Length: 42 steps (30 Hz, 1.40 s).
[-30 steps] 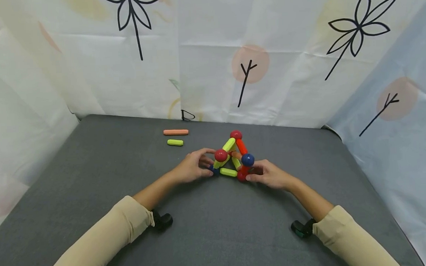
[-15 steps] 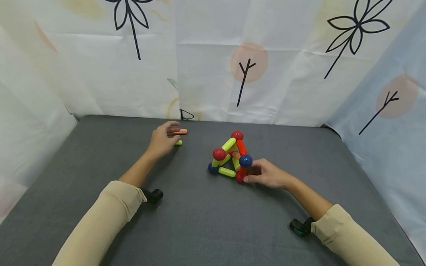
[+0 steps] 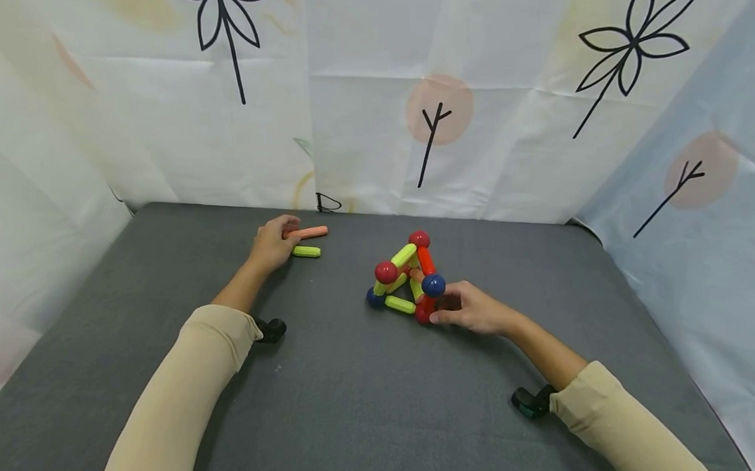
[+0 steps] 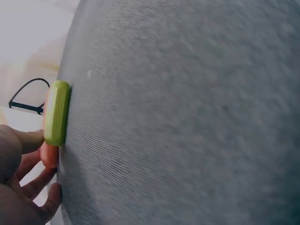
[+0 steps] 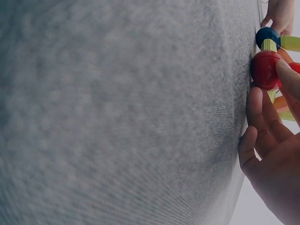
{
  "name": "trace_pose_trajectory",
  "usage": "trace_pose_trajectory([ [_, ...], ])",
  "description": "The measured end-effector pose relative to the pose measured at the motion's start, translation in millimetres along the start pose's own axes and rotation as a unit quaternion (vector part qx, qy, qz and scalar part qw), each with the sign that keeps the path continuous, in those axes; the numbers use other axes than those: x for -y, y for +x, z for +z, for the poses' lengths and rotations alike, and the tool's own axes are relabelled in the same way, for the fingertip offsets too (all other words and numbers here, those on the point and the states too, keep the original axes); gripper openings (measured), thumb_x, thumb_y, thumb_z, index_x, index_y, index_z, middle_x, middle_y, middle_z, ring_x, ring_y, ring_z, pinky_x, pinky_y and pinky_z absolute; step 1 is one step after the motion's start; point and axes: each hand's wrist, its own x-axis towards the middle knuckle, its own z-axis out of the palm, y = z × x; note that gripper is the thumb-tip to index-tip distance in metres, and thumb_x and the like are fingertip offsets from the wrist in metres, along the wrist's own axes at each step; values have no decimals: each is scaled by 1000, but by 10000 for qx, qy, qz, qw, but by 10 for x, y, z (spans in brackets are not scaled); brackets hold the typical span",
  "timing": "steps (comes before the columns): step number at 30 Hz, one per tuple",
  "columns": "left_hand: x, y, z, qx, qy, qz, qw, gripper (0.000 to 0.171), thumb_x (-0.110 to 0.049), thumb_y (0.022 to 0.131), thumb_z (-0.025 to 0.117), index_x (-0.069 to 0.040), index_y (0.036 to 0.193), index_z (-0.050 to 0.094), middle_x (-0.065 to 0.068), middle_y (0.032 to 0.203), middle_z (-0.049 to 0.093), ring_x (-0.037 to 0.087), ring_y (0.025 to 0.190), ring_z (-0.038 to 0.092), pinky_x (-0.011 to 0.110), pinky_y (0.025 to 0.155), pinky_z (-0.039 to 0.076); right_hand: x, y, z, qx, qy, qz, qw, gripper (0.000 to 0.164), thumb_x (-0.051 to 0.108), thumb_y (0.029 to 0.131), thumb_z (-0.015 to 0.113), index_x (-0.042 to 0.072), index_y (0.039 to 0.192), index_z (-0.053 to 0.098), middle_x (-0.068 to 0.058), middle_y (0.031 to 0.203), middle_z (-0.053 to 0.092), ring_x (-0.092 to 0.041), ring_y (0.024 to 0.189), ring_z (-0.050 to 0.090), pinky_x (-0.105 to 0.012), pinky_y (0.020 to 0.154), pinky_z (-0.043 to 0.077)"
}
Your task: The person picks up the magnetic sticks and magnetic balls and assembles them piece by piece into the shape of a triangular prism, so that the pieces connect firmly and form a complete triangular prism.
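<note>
At the back left of the table my left hand (image 3: 273, 244) pinches the left end of an orange magnetic rod (image 3: 310, 232). A shorter yellow-green rod (image 3: 306, 252) lies just in front of it; in the left wrist view this yellow-green rod (image 4: 57, 112) hides much of the orange one. Right of the middle stands a frame of rods and balls, with red balls (image 3: 386, 272), blue balls (image 3: 433, 285) and yellow-green, red and orange rods. My right hand (image 3: 472, 308) holds the frame's lower right red ball (image 5: 265, 70), thumb against it and fingers beside it.
Grey cloth (image 3: 359, 405) covers the table. A white printed curtain (image 3: 360, 124) rises behind the table and along both sides. Black wrist cameras (image 3: 532, 402) sit below both sleeves.
My left hand has left the frame's lower left blue ball, reached back and left, and taken hold of the orange rod, which now tilts slightly. The right hand stays at the red ball.
</note>
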Motion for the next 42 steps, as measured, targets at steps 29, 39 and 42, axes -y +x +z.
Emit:
trace_pose_trajectory([
  [29, -219, -593, -147, 979, -2856, -135, 9532, 56, -13, 97, 66, -2, 146, 40, 8, 113, 70, 23, 106, 68, 43, 93, 52, 20, 4, 24, -67, 58, -66, 9999, 26, 4, 92, 69, -3, 117, 66, -11, 102, 69, -24, 88, 60, -28, 77, 52],
  [39, -542, -954, 324, 1611, -3532, -647, 9193, 63, -10, 91, 72, -3, 146, 41, 8, 114, 71, 16, 99, 66, 42, 96, 50, 14, -6, 25, -6, 135, -74, 9999, 29, 5, 93, 68, -2, 121, 65, -13, 108, 69, -27, 93, 61, -29, 81, 52],
  [42, -644, -1021, 459, 1607, -3508, -657, 9202, 63, -12, 90, 74, -4, 144, 44, 9, 113, 71, 17, 98, 66, 41, 95, 50, 12, -3, 30, -11, 154, -62, 9999, 27, 5, 93, 68, -3, 119, 65, -13, 107, 69, -27, 93, 61, -29, 81, 52],
])
